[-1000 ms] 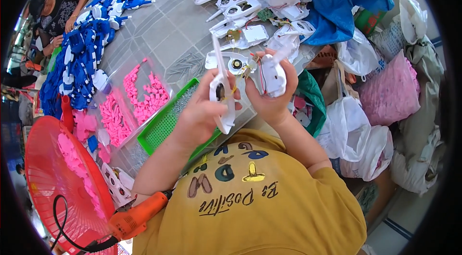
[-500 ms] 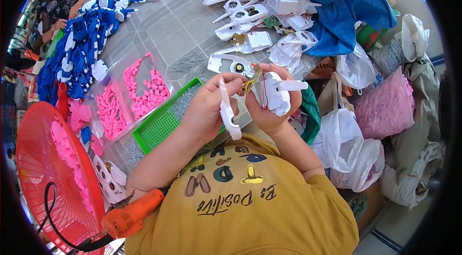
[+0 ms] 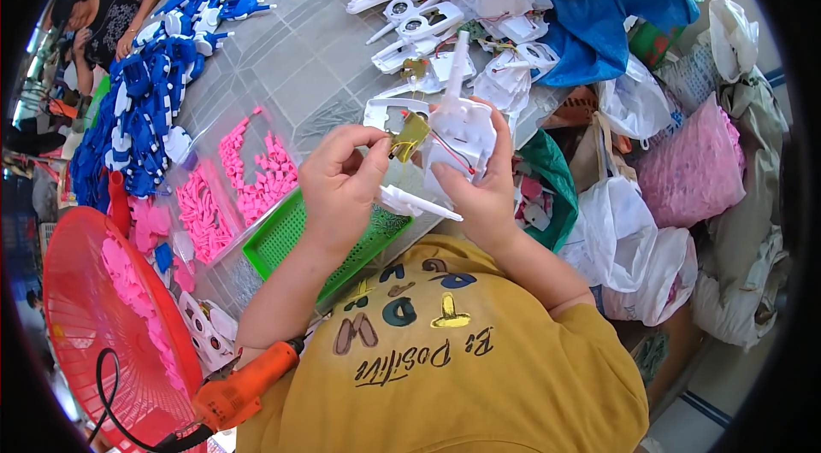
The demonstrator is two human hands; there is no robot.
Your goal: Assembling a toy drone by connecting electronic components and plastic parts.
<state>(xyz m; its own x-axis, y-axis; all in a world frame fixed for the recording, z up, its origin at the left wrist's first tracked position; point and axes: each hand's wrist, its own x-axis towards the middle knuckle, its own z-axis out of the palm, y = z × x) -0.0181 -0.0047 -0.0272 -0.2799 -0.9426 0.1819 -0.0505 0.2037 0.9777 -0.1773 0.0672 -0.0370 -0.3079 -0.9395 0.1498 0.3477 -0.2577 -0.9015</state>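
Observation:
Above my lap, my right hand (image 3: 483,188) grips a white plastic housing (image 3: 462,138), its long narrow arm pointing up and away from me. Red and black wires lie across its face. My left hand (image 3: 338,184) has thumb and forefinger pinched at the edge of a small green-brown circuit board (image 3: 412,133) with yellow wires, right beside the housing. Below those fingers a slim white plastic piece (image 3: 419,202) sticks out toward the right; its inner end is hidden behind my left hand. Past my hands lies a white plastic frame (image 3: 380,114) on the table.
White housings with wires (image 3: 428,21) are heaped by a blue sheet (image 3: 590,17). Pink parts fill a clear tray (image 3: 282,124); a green basket (image 3: 278,231) is nearer. At left are an orange power screwdriver (image 3: 244,385), a red basket (image 3: 73,308), blue-white parts (image 3: 145,102) and a person (image 3: 115,13).
The housing has turned so its arm points away instead of right. The circuit board now shows at my left fingertips. The slim white piece has swung from upright to nearly level.

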